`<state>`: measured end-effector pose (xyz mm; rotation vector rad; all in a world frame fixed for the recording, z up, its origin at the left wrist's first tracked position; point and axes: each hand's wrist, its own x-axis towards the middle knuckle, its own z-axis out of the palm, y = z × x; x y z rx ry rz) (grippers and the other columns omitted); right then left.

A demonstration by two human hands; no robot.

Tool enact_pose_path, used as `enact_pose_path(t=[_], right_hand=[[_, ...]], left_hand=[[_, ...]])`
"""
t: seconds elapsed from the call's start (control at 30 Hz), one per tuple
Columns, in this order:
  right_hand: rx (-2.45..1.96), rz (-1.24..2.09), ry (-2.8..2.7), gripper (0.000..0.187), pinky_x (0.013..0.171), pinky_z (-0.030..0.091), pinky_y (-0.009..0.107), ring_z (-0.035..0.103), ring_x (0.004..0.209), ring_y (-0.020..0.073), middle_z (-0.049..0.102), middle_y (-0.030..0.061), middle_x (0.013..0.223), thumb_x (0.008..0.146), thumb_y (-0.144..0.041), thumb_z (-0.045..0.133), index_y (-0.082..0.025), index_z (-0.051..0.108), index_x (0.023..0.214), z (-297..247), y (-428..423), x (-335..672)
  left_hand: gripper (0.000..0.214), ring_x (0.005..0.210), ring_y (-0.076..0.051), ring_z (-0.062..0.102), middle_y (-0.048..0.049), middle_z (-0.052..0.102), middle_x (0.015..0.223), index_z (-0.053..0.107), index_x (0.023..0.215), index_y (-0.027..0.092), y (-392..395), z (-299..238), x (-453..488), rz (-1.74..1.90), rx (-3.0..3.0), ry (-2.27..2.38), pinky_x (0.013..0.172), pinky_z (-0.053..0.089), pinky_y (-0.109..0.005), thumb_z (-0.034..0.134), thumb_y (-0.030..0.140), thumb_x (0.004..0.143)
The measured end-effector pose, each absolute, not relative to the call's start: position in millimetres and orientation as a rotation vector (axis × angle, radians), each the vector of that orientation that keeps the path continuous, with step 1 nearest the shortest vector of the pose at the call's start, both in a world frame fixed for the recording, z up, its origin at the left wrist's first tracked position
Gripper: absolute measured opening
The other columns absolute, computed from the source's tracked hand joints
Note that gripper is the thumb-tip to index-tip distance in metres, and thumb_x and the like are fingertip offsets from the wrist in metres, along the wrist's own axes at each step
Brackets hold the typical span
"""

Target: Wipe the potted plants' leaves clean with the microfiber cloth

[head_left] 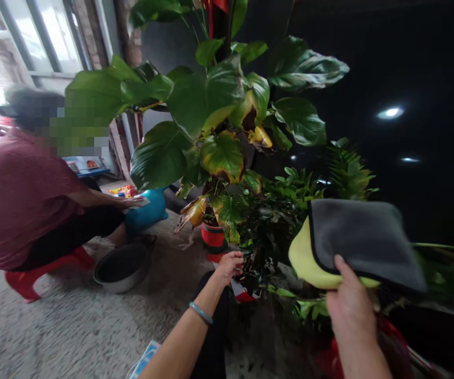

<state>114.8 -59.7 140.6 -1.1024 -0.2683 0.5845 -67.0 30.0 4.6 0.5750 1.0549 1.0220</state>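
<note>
In my right hand [351, 302] is a folded cloth [361, 242], grey on one face and yellow on the other, with a dark edging. The thumb presses on its grey side. My left hand [230, 266], with a bangle on the wrist, reaches to the dark leaves of a low bushy plant [268, 231]. Its fingers are curled together there, and what they pinch, if anything, is too small to make out. Just behind stands a large-leaved plant [207, 100] with several yellowed, browned leaves, in a red pot [213, 237].
At left a person in a pink shirt [25, 195] sits on a red stool [45, 268], one hand on a blue object [148, 210]. A grey basin [121, 268] stands on the concrete floor [77, 326]. A dark shiny surface [408, 68] rises behind the plants.
</note>
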Motion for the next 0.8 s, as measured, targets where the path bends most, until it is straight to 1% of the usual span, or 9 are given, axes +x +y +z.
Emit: enact_pose_path(t=[0.1,0.17,0.23,0.3,0.4,0.47,0.6,0.7,0.8], right_hand=[[-1.224,0.896,-0.199,0.041,0.086,0.051,0.048,0.06,0.106,0.0317,0.071,0.0084,0.091,0.047,-0.028,0.075,-0.018,0.064,0.085,88.3,-66.1,95.8],[-1.283,1.092,-0.159,0.038,0.079,0.054,0.051,0.064,0.095,0.0369,0.07,0.0101,0.071,0.042,-0.03,0.078,-0.017,0.064,0.074,51.5,-86.1,82.1],[-1.324,1.328,-0.116,0.043,0.078,0.054,0.049,0.065,0.092,0.0377,0.07,0.0097,0.068,0.038,-0.034,0.081,-0.016,0.065,0.074,24.1,-108.9,76.0],[-1.326,1.461,-0.157,0.048,0.079,0.054,0.045,0.065,0.096,0.0364,0.072,0.0097,0.076,0.038,-0.035,0.083,-0.015,0.066,0.078,8.8,-126.5,79.6],[-1.314,1.399,-0.282,0.054,0.081,0.053,0.042,0.063,0.1,0.0344,0.073,0.0091,0.086,0.044,-0.039,0.082,-0.014,0.068,0.09,6.4,-137.9,94.9],[-1.305,1.334,-0.299,0.062,0.08,0.053,0.042,0.063,0.101,0.0335,0.073,0.0078,0.089,0.046,-0.043,0.081,-0.015,0.066,0.1,15.2,-138.8,103.2],[-1.227,1.183,-0.232,0.076,0.078,0.054,0.042,0.065,0.097,0.0316,0.073,0.0043,0.09,0.048,-0.044,0.079,-0.02,0.059,0.116,43.9,-134.6,107.3],[-1.267,0.912,-0.313,0.064,0.077,0.053,0.04,0.065,0.096,0.0299,0.073,0.0036,0.087,0.05,-0.049,0.075,-0.02,0.064,0.106,58.1,-128.1,107.1],[-1.546,0.746,-0.605,0.046,0.076,0.052,0.041,0.064,0.091,0.0343,0.072,0.0097,0.077,0.044,-0.058,0.071,-0.021,0.066,0.071,56.7,-124.3,108.9]], left_hand=[[0.02,0.046,-0.008,0.047,0.0058,0.052,0.053,0.057,0.073,0.015,28.6,5.1,-63.7,1.045,0.592,1.065,0.05,0.036,-0.022,0.066,0.006,0.058],[0.022,0.046,-0.008,0.047,0.006,0.051,0.051,0.059,0.074,0.015,28.2,7.0,-64.9,1.089,0.587,1.105,0.048,0.035,-0.021,0.07,0.009,0.056],[0.023,0.045,-0.007,0.046,0.0063,0.051,0.05,0.061,0.074,0.015,26.5,11.0,-67.7,1.176,0.576,1.148,0.046,0.034,-0.02,0.072,0.014,0.053],[0.022,0.043,-0.006,0.044,0.0065,0.052,0.05,0.06,0.068,0.015,21.7,16.3,-69.0,1.28,0.574,1.155,0.045,0.033,-0.019,0.074,0.021,0.052],[0.028,0.042,-0.006,0.043,0.0048,0.054,0.05,0.058,0.059,0.015,6.0,22.6,-62.8,1.297,0.638,1.072,0.045,0.034,-0.02,0.075,0.035,0.05],[0.032,0.047,-0.009,0.049,0.0011,0.061,0.055,0.063,0.061,0.014,-9.3,25.1,-53.4,1.198,0.734,0.992,0.051,0.039,-0.023,0.076,0.041,0.049],[0.048,0.084,-0.021,0.063,-0.0071,0.072,0.085,0.072,0.087,0.014,-42.5,30.5,-35.4,0.976,0.866,0.777,0.08,0.044,-0.03,0.078,0.047,0.052],[0.057,0.096,-0.027,0.063,-0.01,0.073,0.091,0.071,0.092,0.014,-63.0,34.3,-25.5,0.782,0.743,0.581,0.088,0.045,-0.035,0.077,0.055,0.052],[0.044,0.082,-0.025,0.067,-0.0098,0.073,0.079,0.069,0.082,0.013,-75.5,29.8,-11.0,0.631,0.578,0.56,0.08,0.05,-0.035,0.076,0.048,0.056]])
